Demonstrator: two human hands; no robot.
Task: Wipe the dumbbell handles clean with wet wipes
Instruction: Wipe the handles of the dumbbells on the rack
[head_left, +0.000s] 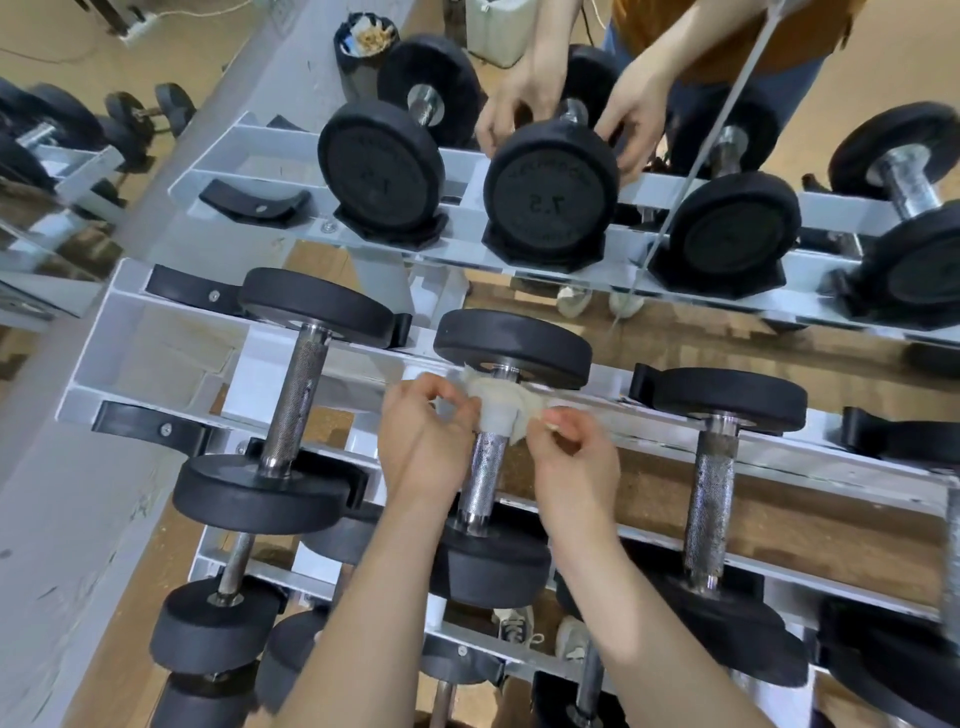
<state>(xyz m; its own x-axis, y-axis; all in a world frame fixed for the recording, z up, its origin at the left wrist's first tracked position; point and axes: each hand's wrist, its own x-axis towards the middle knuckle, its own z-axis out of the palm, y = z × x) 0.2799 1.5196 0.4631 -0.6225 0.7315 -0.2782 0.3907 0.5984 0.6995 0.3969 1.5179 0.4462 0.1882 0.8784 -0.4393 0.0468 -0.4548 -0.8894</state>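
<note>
1. I am working at the middle dumbbell (491, 457) on the upper tier of the white rack (156, 332), directly in front of me. It is lying in its cradles with its knurled handle (485, 478) running from 12 to 6 o'clock.

2. I am holding a wet wipe (498, 402) wrapped around the far end of that handle, just below the far weight head (511, 345).

3. My left hand (423, 441) is pinching the wipe's tail at 9 o'clock of the handle, fingers pressed together on the cloth.

4. My right hand (569, 452) is pinching the other tail at 3 o'clock, thumb and forefinger closed on it.

5. Progress, as I judge it: the wipe is covering only the far portion of this handle; the near portion, towards 6 o'clock, is lying bare and is not yet being wiped.

6. The left dumbbell's handle (296, 400), at 9 o'clock, and the right dumbbell's handle (709, 504), at 3 o'clock, are carrying no wipe. I cannot tell whether either is already clean; the right one is looking speckled.

7. Further dumbbells are sitting on the lower tier towards 6 o'clock; their state is unclear.

8. The mirror (519, 52) at 12 o'clock is reflecting the rack and my hands.
</note>
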